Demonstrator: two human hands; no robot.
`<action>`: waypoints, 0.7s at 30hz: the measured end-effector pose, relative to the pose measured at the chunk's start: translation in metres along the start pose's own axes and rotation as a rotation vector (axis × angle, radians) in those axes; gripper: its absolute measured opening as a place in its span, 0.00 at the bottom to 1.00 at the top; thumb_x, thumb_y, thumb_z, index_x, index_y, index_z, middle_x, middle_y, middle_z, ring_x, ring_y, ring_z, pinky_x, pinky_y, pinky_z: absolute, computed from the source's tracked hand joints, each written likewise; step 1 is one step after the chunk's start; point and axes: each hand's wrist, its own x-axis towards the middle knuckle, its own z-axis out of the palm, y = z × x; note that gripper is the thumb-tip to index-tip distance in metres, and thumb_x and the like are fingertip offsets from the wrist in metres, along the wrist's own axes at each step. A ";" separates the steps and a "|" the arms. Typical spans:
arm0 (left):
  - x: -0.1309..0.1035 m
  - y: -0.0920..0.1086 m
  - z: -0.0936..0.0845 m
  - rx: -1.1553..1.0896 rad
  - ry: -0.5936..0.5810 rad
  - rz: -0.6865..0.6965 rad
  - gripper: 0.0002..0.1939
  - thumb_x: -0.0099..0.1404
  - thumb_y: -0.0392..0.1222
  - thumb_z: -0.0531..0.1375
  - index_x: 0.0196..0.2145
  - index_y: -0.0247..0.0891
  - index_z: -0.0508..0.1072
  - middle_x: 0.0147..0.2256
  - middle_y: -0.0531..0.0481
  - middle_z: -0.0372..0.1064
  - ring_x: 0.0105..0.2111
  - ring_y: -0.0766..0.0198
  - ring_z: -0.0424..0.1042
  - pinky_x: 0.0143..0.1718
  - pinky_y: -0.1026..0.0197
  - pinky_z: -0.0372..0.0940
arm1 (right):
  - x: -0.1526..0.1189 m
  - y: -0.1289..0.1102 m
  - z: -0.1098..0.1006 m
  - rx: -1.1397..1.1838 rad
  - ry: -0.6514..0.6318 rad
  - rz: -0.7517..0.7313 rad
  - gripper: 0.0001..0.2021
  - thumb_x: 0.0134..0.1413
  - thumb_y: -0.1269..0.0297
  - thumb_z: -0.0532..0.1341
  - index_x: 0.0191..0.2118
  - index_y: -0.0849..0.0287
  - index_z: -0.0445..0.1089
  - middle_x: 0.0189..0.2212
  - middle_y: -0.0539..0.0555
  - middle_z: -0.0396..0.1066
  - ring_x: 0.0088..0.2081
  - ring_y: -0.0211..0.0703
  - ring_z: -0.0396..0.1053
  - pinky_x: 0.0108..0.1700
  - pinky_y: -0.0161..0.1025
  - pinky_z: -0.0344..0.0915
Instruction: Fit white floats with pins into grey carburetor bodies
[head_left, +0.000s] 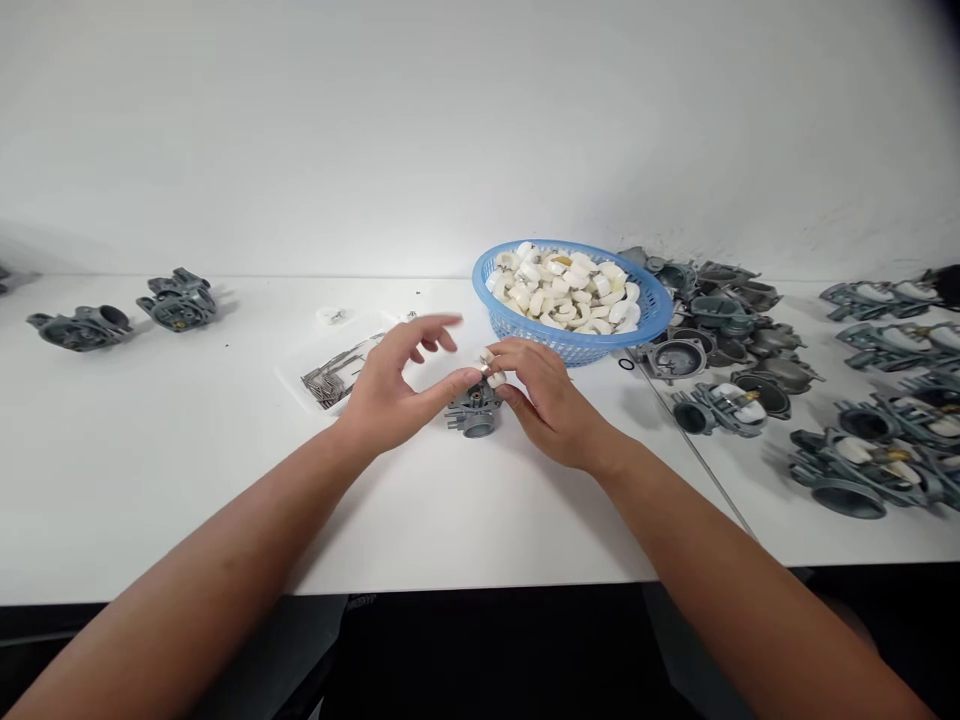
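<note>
A grey metal carburetor body (478,424) lies on the white table between my hands, its round bore facing me. Just above it, a small white carburetor float (496,379) is pinched in my right hand (551,400), partly hidden by the fingers. My left hand (397,385) is open, its fingers raised and spread. The left thumb tip reaches to the float's left side; whether it presses on it I cannot tell.
A blue basket (574,340) heaped with white floats stands behind my right hand. Left of centre is a white tray (292,385) of metal pins (330,380). Bowl-shaped castings (720,310) and float-fitted carburetors (877,460) crowd the right. Two carburetor bodies (178,300) sit far left.
</note>
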 end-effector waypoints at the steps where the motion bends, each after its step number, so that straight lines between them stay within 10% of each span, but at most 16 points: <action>1: 0.001 -0.002 -0.003 0.029 -0.045 -0.021 0.34 0.65 0.56 0.65 0.65 0.47 0.66 0.53 0.45 0.75 0.50 0.55 0.71 0.50 0.53 0.66 | 0.000 0.000 -0.001 -0.011 -0.014 -0.004 0.10 0.73 0.64 0.51 0.54 0.52 0.63 0.57 0.57 0.70 0.65 0.52 0.60 0.65 0.55 0.54; 3: 0.002 -0.008 -0.006 0.066 -0.209 -0.041 0.36 0.71 0.57 0.57 0.72 0.51 0.53 0.61 0.46 0.69 0.57 0.53 0.67 0.56 0.50 0.64 | 0.000 0.001 -0.001 -0.017 -0.037 -0.010 0.10 0.73 0.64 0.52 0.55 0.51 0.64 0.59 0.56 0.69 0.67 0.51 0.58 0.67 0.55 0.54; 7: 0.001 -0.016 -0.005 0.073 -0.468 -0.065 0.28 0.77 0.56 0.45 0.70 0.50 0.58 0.59 0.47 0.71 0.58 0.53 0.68 0.60 0.49 0.62 | 0.000 0.002 -0.002 -0.013 -0.069 0.003 0.13 0.72 0.63 0.53 0.58 0.51 0.63 0.60 0.56 0.70 0.67 0.51 0.59 0.66 0.54 0.56; 21: -0.001 -0.006 -0.002 0.040 -0.367 -0.138 0.25 0.66 0.60 0.64 0.56 0.49 0.73 0.56 0.50 0.73 0.56 0.53 0.69 0.61 0.49 0.63 | -0.001 -0.005 -0.013 0.260 -0.139 0.298 0.17 0.70 0.56 0.55 0.60 0.50 0.65 0.60 0.53 0.69 0.61 0.49 0.67 0.63 0.51 0.64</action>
